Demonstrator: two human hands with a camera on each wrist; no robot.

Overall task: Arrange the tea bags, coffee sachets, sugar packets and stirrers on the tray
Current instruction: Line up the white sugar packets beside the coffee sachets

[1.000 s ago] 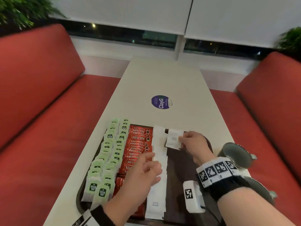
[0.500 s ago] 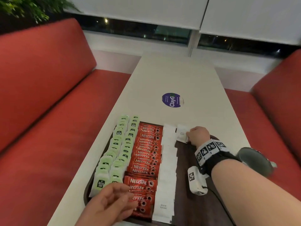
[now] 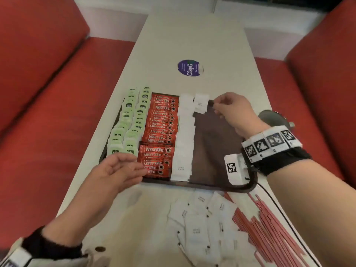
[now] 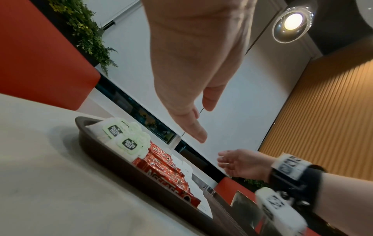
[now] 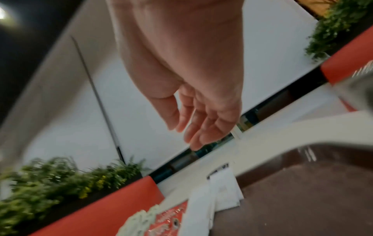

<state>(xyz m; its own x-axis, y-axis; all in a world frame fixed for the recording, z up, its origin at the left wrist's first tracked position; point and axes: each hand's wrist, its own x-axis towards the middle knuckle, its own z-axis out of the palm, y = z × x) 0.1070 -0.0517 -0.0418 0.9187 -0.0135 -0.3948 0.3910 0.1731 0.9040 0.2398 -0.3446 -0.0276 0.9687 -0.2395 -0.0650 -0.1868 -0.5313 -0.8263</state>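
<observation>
While the dark tray (image 3: 215,151) lies lengthwise on the white table (image 3: 188,43), its left part is filled in rows: two columns of green tea bags (image 3: 127,124) along the left rim, a column of red coffee sachets (image 3: 159,132) just right of them, then a column of white sugar packets (image 3: 184,135). One more sugar packet (image 3: 201,103) sits at the tray's far end, just right of the top of that column. The right hand (image 3: 231,110) hangs over the tray's far right corner, close beside this packet, fingers loosely spread and holding nothing; the right wrist view shows them straight and apart above the packet. The left hand (image 3: 115,172) hovers over the tray's near left corner, palm up, fingers relaxed and slightly apart, empty, its fingertips near the nearest coffee sachets. Nearer than the tray's front rim, a loose heap of sugar packets (image 3: 202,224) lies on the table, with a bundle of pink stirrers (image 3: 269,234) just right of the heap. A grey cup (image 3: 269,118) stands beyond the tray's right rim
</observation>
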